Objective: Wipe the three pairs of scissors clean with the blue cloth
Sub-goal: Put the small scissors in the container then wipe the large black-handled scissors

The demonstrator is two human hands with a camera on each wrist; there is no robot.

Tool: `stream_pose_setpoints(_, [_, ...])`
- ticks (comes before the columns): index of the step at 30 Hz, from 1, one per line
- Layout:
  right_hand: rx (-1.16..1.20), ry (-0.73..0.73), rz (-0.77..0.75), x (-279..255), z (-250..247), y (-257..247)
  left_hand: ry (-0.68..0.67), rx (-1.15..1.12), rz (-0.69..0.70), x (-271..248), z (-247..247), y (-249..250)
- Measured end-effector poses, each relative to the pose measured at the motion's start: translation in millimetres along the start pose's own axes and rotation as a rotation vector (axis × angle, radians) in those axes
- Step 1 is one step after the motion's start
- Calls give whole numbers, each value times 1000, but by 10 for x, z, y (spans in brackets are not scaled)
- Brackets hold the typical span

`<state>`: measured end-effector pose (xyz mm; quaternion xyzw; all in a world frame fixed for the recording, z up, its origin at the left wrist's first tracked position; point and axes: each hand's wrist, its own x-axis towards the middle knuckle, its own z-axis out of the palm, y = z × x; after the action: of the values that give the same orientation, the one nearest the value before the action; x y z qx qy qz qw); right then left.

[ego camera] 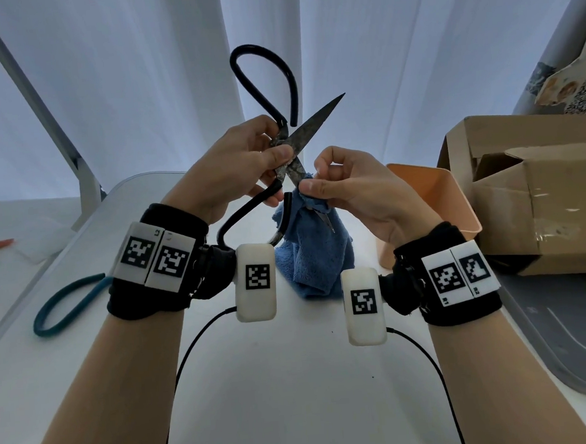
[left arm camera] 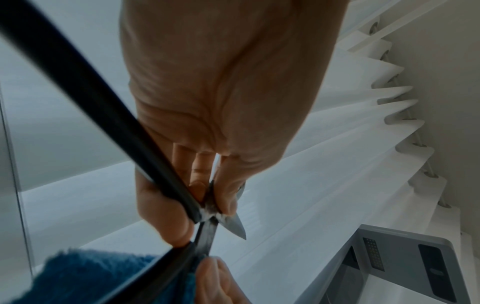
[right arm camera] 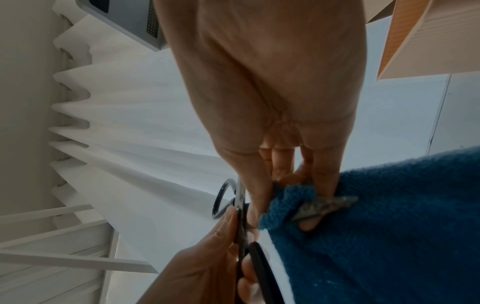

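A pair of black-handled scissors (ego camera: 308,124) is held spread wide above the table. My left hand (ego camera: 274,142) grips it at the pivot, thumb on the rusty steel. One blade points up and to the right. The other blade runs down into the blue cloth (ego camera: 314,255), which my right hand (ego camera: 311,177) pinches round it; the blade tip (right arm camera: 330,204) pokes out of the cloth (right arm camera: 389,236). The rest of the cloth hangs down to the table. A teal-handled pair (ego camera: 66,304) lies on the table at the left. I see no third pair.
A peach plastic bin (ego camera: 434,192) stands just right of my right hand, with an open cardboard box (ego camera: 540,199) behind it. A grey tray (ego camera: 566,335) lies at the right edge. White curtains hang behind the white table (ego camera: 295,393). Cables run from both wrists.
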<state>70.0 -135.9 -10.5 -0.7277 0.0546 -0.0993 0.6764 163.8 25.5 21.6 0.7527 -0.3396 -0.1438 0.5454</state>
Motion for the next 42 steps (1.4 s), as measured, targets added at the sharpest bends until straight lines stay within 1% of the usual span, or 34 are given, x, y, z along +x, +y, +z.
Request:
stream_pose_setpoints(3, [8,-7,-18,9,21,10,13,-3,-2,3,-11,0])
stream_pose_setpoints(6, [-16,-55,-26,12,5,1,43,-15,-8,1,-55,-12])
stream_pose_setpoints(8, [-48,-75,-19,7,-13,-3,41,-19,-13,-3,-73,-15])
stream_pose_setpoints(12, [-65,-45,-21,11,21,15,-4,0,-21,0,-37,-5])
stream_pose_setpoints(14, [-49,-29,-31,19,30,29,2,1,-23,4,-22,-5])
stream_pose_setpoints(19, [-61,-93,-13,18,-21,13,45,-12,-27,11,-56,-28])
stream_pose_setpoints(25, [-49,-24,-27,17,2,34,28,-10,-19,18,-22,-19])
stream_pose_setpoints(30, [-63,-95,-18,22,-28,26,58,-19,-31,19,-73,-45])
stream_pose_setpoints(36, [-61,-46,-24,26,4,47,27,-8,-35,11,-23,-29])
stream_pose_setpoints(40, [-74,-107,-15,23,-29,22,32,-15,-37,1,-71,-41])
stream_pose_setpoints(42, [-82,-112,-14,17,-34,15,21,-13,-34,-6,-79,-42])
